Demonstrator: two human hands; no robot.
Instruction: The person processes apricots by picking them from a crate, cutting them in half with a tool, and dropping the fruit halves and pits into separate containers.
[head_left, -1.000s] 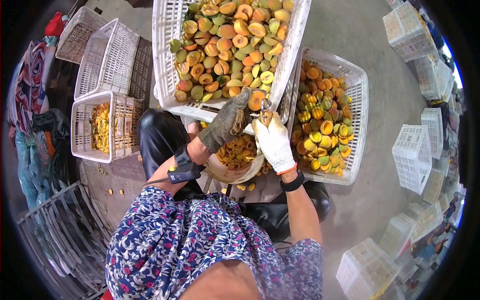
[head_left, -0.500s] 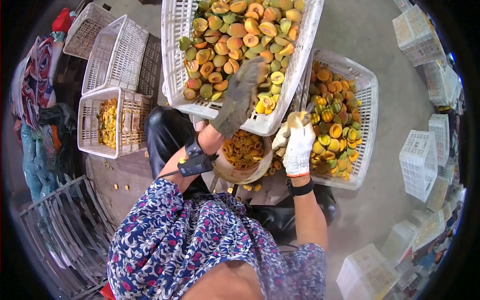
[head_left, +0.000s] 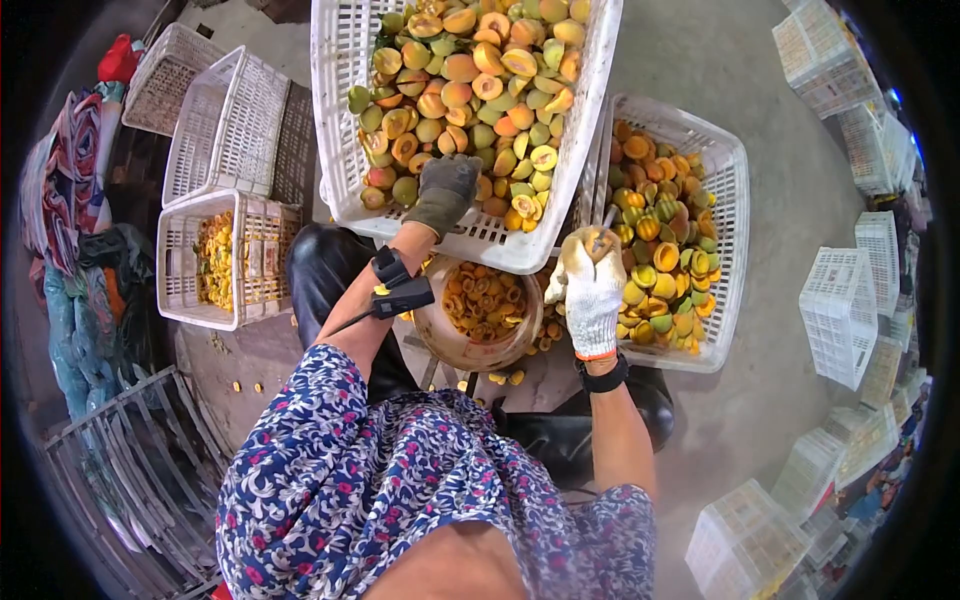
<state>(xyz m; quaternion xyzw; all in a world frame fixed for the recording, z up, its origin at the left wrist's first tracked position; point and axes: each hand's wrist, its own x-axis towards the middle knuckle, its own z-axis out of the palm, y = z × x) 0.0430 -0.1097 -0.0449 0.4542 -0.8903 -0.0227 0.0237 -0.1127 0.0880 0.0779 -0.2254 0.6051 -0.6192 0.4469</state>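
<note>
My left hand (head_left: 447, 192), in a dark grey glove, is down at the near side of a white crate (head_left: 345, 195) of halved yellow-fleshed stone fruit (head_left: 460, 68). Its fingers are curled down among the fruit, and what they hold is hidden. To the right, my right hand (head_left: 592, 285) wears a white knitted glove with stained fingertips. Its fingers are closed round a small tool with a thin metal tip (head_left: 610, 215). That hand is beside a second white crate (head_left: 735, 250) holding hollowed fruit halves (head_left: 665, 250). Between my knees, a round bucket (head_left: 440, 335) contains cut-out orange-brown pieces (head_left: 484, 300).
At left stands a white crate (head_left: 185, 300) with yellow scraps, near other stacked crates (head_left: 225, 125). A metal rack (head_left: 130, 450) lies lower left. More white crates (head_left: 838, 315) line the right side. Fruit pieces (head_left: 510, 377) lie below the bucket.
My left hand has moved left and toward me, from the crate's middle to its near side, and its fingers are now curled. My right hand stays nearly in place, its fingers turned more upward.
</note>
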